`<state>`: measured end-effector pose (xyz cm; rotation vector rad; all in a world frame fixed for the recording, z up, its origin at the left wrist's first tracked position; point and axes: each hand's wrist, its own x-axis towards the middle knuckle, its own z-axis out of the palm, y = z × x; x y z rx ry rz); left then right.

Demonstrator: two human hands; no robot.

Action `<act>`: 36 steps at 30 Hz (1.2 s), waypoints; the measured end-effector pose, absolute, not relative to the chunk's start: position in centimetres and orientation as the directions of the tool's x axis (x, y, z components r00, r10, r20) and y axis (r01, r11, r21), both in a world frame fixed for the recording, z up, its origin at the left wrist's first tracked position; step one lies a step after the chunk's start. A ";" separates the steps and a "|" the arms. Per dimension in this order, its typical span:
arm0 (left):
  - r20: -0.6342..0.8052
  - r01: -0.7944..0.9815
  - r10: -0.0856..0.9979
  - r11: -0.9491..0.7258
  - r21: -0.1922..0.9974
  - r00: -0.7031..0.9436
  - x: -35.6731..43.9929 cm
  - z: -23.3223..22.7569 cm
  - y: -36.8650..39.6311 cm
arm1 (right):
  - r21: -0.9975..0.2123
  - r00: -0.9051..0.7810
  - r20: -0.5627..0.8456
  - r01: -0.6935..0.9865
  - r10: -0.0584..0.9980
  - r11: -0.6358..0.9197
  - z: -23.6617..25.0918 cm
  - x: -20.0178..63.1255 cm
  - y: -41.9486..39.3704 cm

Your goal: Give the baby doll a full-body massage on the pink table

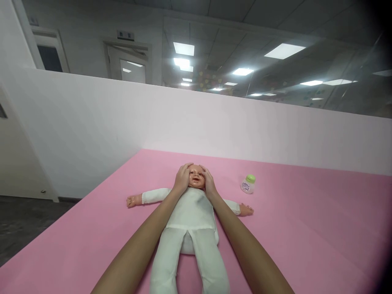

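Note:
A baby doll point(190, 216) in a white suit lies on its back on the pink mat point(306, 228), arms spread, head pointing away from me. My left hand point(182, 178) cups the left side of the doll's head. My right hand point(208, 181) cups the right side, fingers curled over the forehead and cheek. The doll's face shows between my two hands. Both forearms reach over the doll's body.
A small clear bottle with a green cap point(248, 184) stands on the mat to the right of the doll's head. A white partition wall point(122, 122) borders the mat's far and left sides. Dark floor point(18, 224) lies beyond the left edge.

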<state>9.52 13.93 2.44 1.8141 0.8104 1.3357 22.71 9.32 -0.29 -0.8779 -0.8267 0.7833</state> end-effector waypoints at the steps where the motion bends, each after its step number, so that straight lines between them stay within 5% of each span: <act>1: 0.502 0.065 0.825 -0.534 0.843 0.261 9.5 2.5 13.9 | -0.875 0.455 0.275 -0.245 0.847 0.417 -0.4 22.8 9.4; 36: 0.510 0.056 0.819 -0.541 0.839 0.263 9.5 2.7 13.6 | -0.864 0.471 0.314 -0.217 0.824 0.454 -0.3 22.6 9.5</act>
